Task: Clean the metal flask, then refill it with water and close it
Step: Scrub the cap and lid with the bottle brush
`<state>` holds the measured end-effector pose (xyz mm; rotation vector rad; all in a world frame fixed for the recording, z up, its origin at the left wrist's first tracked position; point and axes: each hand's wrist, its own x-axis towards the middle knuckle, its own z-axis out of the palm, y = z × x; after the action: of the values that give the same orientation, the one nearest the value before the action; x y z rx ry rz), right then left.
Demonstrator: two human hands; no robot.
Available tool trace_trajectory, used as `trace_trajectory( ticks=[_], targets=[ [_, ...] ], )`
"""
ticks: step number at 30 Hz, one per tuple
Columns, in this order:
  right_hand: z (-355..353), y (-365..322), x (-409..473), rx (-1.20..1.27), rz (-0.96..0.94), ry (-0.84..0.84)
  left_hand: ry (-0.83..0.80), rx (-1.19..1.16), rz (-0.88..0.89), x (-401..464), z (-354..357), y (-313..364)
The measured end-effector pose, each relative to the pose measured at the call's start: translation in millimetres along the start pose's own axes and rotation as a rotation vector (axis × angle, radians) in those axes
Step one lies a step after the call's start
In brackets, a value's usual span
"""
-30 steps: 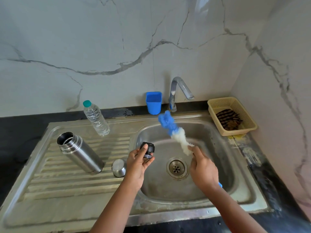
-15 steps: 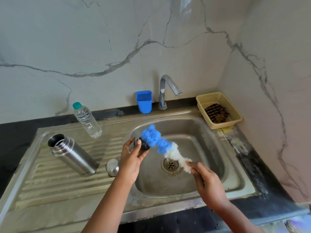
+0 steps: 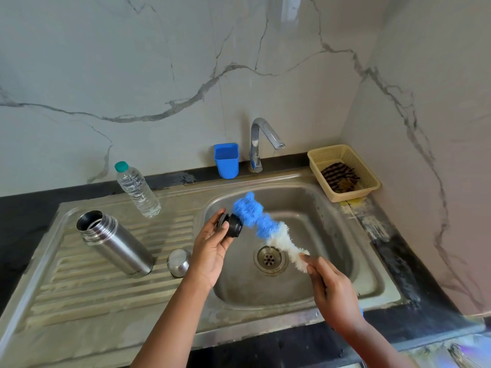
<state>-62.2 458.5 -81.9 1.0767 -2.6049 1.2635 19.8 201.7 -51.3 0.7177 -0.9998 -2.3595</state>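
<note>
two marble-veined wall panels (image 3: pixel 159 75) meet at a corner on the right, above a black counter (image 3: pixel 24 208). set into the counter is a steel sink unit: ribbed drainboard (image 3: pixel 79 274) on the left, basin (image 3: pixel 332 235) on the right with a round drain (image 3: pixel 270 258) in its floor. a chrome tap (image 3: pixel 261 142) stands behind the basin, spout turned right, no water seen running. a beige mesh basket (image 3: pixel 364 187) sits at the right rear corner, holding a dark striped cloth (image 3: pixel 338 179). a blue plastic cup (image 3: pixel 226 160) stands just left of the tap.

on the drainboard, the metal flask (image 3: pixel 117 243) stands uncapped, mouth open. its domed steel cap (image 3: pixel 178 262) rests just beside the flask's base, partly hidden behind the left wrist. a clear water bottle (image 3: pixel 136 189) with a green cap stands behind the flask, near the rear edge.

over the basin, the left hand (image 3: pixel 212 248) pinches the black inner stopper (image 3: pixel 231 225) between thumb and fingers. the right hand (image 3: pixel 332 288) has its fingers curled around the handle of a bottle brush (image 3: pixel 260 224); most of the handle is hidden in the fist, a blue tip showing near the wrist. the brush's blue bristle end touches the stopper; its white bristles lie nearest the right hand, passing over the drain.
</note>
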Motion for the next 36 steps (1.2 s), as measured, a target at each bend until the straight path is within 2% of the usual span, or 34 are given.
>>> trace_trajectory(
  ticks=[2, 6, 9, 13, 17, 20, 24, 28, 32, 36],
  targets=[
    [2.1, -1.0, -0.4, 0.021, 0.014, 0.007, -0.002, -0.030, -0.007, -1.3, 0.8, -0.8],
    [5.6, -1.2, -6.8, 0.031, -0.136, -0.065, 0.008, -0.041, 0.006, -1.6, 0.1, -1.7],
    [10.9, 0.8, -5.4, 0.030, -0.006, -0.003, 0.015, -0.082, -0.014, -3.2, 0.7, -0.8],
    [10.4, -4.9, -10.1, 0.037, -0.160, -0.042, 0.027, -0.060, -0.001, -5.2, 0.3, -1.4],
    [15.8, -2.8, -10.6, 0.043, -0.056, 0.024, 0.023, -0.103, -0.009, -5.9, 3.7, -0.6],
    [14.9, -4.7, -15.0, 0.003, -0.188, -0.029, 0.044, -0.132, -0.012, -6.7, 7.1, -1.6],
    [17.5, -1.5, -16.7, 0.018, -0.075, 0.044, 0.053, -0.226, -0.061, -6.5, 10.2, -1.9],
    [14.0, -4.0, -19.7, -0.052, -0.189, 0.007, 0.085, -0.246, -0.047, -4.7, 12.3, -0.9],
    [10.0, 0.7, -18.6, -0.041, -0.079, 0.058, 0.102, -0.318, -0.076, -1.4, 14.4, 0.4],
    [8.1, 4.8, -22.2, -0.066, -0.136, 0.033, 0.113, -0.313, -0.071, -2.5, 15.5, 1.1]
  ],
)
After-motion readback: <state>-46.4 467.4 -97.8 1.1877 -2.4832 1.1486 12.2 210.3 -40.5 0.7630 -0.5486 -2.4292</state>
